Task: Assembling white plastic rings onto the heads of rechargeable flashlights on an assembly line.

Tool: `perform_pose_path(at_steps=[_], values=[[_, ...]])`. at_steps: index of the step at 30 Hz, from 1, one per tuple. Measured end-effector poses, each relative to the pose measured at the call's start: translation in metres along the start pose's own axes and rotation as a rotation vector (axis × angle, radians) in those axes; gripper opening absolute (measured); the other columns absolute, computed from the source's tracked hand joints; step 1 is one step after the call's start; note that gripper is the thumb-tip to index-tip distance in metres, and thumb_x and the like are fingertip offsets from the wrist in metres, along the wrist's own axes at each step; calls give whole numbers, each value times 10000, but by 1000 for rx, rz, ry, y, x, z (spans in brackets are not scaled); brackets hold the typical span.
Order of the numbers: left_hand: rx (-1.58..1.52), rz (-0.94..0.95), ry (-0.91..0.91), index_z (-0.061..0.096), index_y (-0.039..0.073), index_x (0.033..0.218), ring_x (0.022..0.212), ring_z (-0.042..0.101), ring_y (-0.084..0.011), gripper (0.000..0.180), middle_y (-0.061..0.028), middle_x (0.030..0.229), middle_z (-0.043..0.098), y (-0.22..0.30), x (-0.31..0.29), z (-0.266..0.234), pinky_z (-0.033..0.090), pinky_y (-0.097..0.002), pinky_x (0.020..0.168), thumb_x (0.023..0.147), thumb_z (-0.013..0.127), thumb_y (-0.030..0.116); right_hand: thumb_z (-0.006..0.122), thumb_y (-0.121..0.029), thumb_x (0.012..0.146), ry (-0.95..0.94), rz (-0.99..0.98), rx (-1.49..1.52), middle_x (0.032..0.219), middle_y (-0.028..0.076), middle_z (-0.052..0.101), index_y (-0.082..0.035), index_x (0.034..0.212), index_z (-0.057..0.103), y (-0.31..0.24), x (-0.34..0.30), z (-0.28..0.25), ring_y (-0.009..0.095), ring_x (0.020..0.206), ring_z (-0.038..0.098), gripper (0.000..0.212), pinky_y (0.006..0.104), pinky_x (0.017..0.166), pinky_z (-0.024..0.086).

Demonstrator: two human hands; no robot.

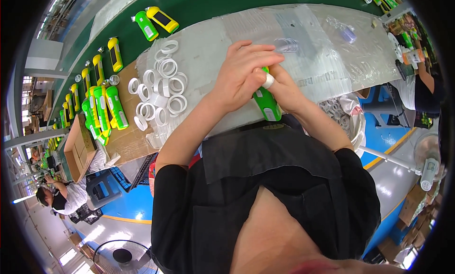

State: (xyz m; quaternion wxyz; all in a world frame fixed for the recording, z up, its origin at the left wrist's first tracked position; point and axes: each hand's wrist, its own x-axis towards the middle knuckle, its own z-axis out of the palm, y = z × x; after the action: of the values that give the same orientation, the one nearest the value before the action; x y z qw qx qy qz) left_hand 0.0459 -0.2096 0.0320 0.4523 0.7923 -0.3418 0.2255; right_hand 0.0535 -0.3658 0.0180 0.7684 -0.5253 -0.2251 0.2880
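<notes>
A green flashlight [268, 105] is held upright-slanting in front of my chest, its lower end toward me. My right hand [286, 90] wraps around its body from the right. From the left, my left hand [239, 77] closes over its upper end, fingers lying across the top and thumb bent against it. Both hands hide the flashlight's head. A white band [268, 80] circles a digit of my right hand. Several loose white plastic rings [161, 88] lie left of my hands. Just beyond my fingers sits a small group of clear round pieces [286, 45].
Green and yellow flashlights [105, 107] cluster on cardboard at the left, beside an open carton [80, 146]. Two more flashlights [154, 24] lie on the green belt [208, 11]. A bag of rings [335, 114] hangs below the table's right edge. Co-workers sit at both sides.
</notes>
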Motion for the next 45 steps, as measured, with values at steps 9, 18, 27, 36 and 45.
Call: perform_pose_path(at_steps=[9,18,27,36,45], values=[[290,-218,150,606,16,1172,1099,554,-351,525,-151,1176,610,-97,15,80,444,-434,927,811,730,377,509,-379,984,373,-77,182,854,120,607,-55,1266,488,-3,-28,-55,184,682,586,431,307,609,462],[114,-325,48,623,73,1219,1021,546,-290,466,-137,1111,574,-83,17,58,463,-379,868,819,744,279,544,-442,955,325,-19,100,852,126,587,-57,1258,502,-14,-30,-56,185,667,573,492,310,605,467],[1,-248,35,588,25,1288,1003,522,-178,460,-123,1242,485,-8,-8,-1,498,-272,725,1042,335,319,601,-331,954,45,51,73,882,95,613,-24,1205,518,-19,11,-21,158,724,606,406,289,629,493],[74,-143,207,651,38,1093,1058,532,-286,301,-127,1124,585,-22,-29,-23,364,-399,954,932,433,168,552,-366,970,-148,144,52,895,81,597,-25,1173,516,0,43,9,165,737,610,399,291,650,493],[855,-303,224,580,88,1263,1096,559,-323,477,-151,1153,622,-79,-27,-108,430,-454,945,878,652,360,578,-236,950,-18,-292,-113,863,70,592,-65,1191,514,-3,96,-2,140,711,574,302,289,634,470]])
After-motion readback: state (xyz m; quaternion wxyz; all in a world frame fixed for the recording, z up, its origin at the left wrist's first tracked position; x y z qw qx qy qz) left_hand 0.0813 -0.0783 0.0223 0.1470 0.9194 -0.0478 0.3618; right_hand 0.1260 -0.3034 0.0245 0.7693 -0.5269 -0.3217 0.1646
